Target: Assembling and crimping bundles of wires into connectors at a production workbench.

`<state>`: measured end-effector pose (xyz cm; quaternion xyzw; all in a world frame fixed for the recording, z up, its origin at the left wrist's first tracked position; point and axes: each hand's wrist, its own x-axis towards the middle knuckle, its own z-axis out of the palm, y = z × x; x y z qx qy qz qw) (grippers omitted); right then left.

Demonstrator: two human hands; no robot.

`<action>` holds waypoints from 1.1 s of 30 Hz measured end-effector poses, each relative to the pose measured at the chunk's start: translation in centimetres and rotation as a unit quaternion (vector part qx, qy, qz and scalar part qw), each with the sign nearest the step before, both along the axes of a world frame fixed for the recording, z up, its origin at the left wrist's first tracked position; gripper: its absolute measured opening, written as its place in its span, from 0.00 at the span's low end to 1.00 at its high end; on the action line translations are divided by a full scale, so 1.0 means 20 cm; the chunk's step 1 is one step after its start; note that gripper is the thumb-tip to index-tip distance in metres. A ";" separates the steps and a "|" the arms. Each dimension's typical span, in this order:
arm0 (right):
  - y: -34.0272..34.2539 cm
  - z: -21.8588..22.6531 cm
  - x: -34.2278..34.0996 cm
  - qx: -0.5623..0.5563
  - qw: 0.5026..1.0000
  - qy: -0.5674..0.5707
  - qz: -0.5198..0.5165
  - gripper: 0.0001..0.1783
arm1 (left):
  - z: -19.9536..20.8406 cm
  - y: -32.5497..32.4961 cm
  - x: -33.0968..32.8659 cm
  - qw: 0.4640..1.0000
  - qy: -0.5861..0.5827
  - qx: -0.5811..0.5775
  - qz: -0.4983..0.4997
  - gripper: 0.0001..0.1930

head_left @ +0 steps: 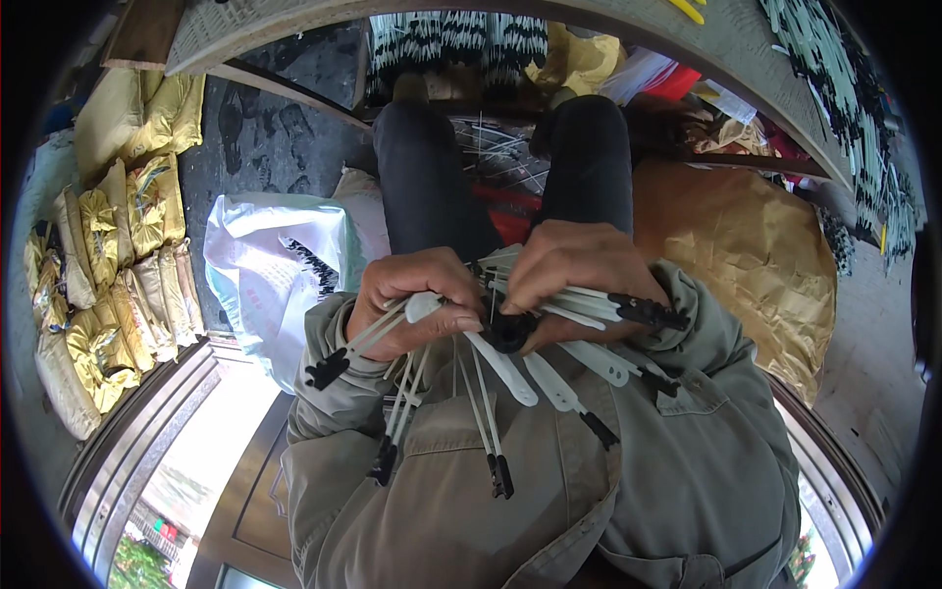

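Above my lap, both hands hold a round black hub with white ribs fanning out from it on several sides, much like a small umbrella frame. My left hand is closed at the hub's left side, its thumb on a flat white slat. From the right, my right hand pinches close to the top of the hub; its fingertips are partly hidden. Thin paired rods end in black clips that hang toward my jacket. More black-tipped ribs stick out beneath my right hand.
A white plastic sack with black pieces stands left of my legs. Yellow wrapped packets are stacked at far left. Brown paper spreads at right. Bundles of pale black-tipped ribs lie ahead and on the bench at upper right.
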<state>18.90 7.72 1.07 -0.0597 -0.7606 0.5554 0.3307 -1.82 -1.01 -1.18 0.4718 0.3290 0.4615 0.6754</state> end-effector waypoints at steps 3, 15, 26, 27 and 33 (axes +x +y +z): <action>0.02 0.04 -0.01 -0.118 0.988 -0.099 0.032 0.21 | -0.03 0.06 -0.03 0.998 0.032 0.053 -0.025 0.06; 0.18 0.03 -0.08 -0.182 0.975 -0.092 -0.089 0.16 | -0.05 0.14 -0.15 0.841 0.109 0.029 0.529 0.10; -0.05 -0.01 -0.18 -0.105 0.973 -0.127 -0.161 0.16 | 0.01 -0.10 0.29 0.886 0.183 0.133 0.405 0.28; -0.07 0.00 -0.16 -0.104 0.972 -0.130 -0.165 0.16 | 0.02 -0.11 0.30 0.890 0.186 0.138 0.393 0.28; -0.09 0.01 -0.02 -0.088 0.981 -0.095 -0.144 0.17 | 0.00 -0.08 0.22 0.908 0.254 0.214 0.258 0.17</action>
